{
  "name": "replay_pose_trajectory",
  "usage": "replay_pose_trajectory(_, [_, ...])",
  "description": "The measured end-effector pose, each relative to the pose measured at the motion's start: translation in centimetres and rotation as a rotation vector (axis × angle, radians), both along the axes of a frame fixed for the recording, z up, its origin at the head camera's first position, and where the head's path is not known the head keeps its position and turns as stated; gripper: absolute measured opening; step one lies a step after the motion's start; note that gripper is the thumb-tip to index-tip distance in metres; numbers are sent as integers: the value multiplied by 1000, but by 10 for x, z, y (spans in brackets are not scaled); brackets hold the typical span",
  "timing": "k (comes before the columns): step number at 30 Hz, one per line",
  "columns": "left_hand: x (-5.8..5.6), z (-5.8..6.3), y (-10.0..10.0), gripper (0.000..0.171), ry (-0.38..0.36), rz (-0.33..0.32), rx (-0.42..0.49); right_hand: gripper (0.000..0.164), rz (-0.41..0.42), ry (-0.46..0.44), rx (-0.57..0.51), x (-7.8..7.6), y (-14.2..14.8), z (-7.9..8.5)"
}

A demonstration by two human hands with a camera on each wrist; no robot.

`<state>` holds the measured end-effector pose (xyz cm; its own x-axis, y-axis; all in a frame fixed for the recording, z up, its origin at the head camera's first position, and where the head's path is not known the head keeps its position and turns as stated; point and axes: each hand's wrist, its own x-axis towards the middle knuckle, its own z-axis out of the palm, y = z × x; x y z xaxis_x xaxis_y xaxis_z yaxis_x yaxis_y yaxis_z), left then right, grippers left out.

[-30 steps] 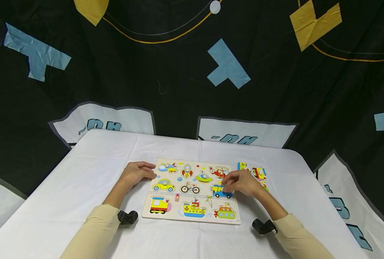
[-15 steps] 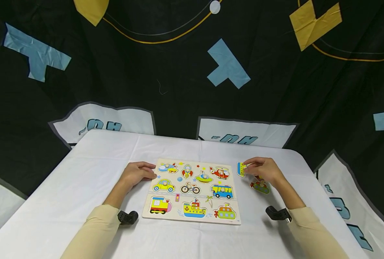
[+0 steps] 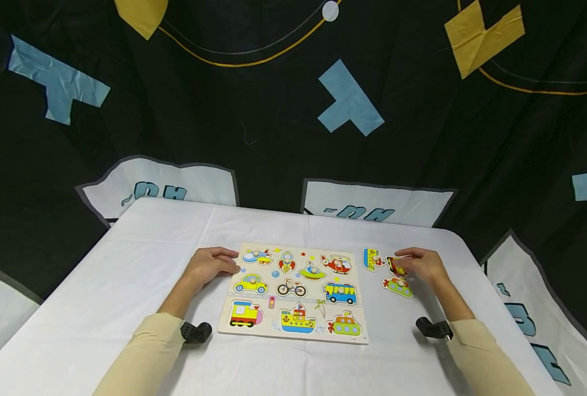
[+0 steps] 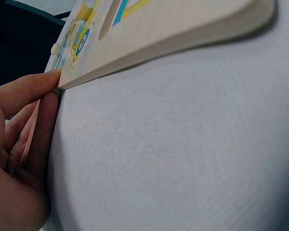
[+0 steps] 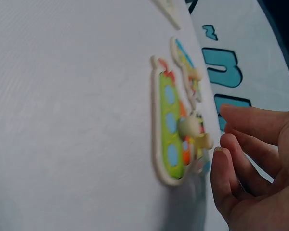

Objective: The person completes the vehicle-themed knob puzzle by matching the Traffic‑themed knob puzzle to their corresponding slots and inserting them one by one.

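Note:
In the head view a wooden puzzle board (image 3: 268, 319) printed with vehicles lies mid-table, several knobbed pieces seated in its upper two rows. My left hand (image 3: 211, 267) grips its left edge between thumb and finger; the left wrist view shows the fingertips right at the board's corner. To the right of the board lie three loose pieces: a ship (image 3: 371, 259), a green submarine (image 3: 398, 287) and a red-and-yellow train (image 3: 394, 265). Over the train hovers my right hand (image 3: 424, 267), partly hiding it. In the right wrist view its relaxed fingers sit apart, with nothing between them.
White cloth (image 3: 298, 368) covers the table. A black curtain (image 3: 273, 154) with blue and gold shapes hangs behind it. Each wrist carries a small black camera, such as the left one (image 3: 196, 333).
My right hand has left the bus on the board and moved right to the loose pieces, passing the ship and reaching the train. My left hand has stayed at the board's edge.

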<state>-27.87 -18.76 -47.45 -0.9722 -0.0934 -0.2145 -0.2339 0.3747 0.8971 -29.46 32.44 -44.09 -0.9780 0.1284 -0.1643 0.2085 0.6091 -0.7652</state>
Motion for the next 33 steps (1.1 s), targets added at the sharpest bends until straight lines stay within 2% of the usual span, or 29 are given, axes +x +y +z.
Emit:
replay_pose_trajectory(7, [0, 1, 0, 44, -7, 5, -6, 43, -25, -6, -12, -1, 6, -12])
replay_pose_trajectory(24, [0, 1, 0, 44, 0, 4, -2, 32, -73, 52, 106, 1, 4, -19])
replay_pose_trajectory(33, [0, 1, 0, 45, 3, 11, 2, 30, -115, 49, 71, -4, 1, -20])
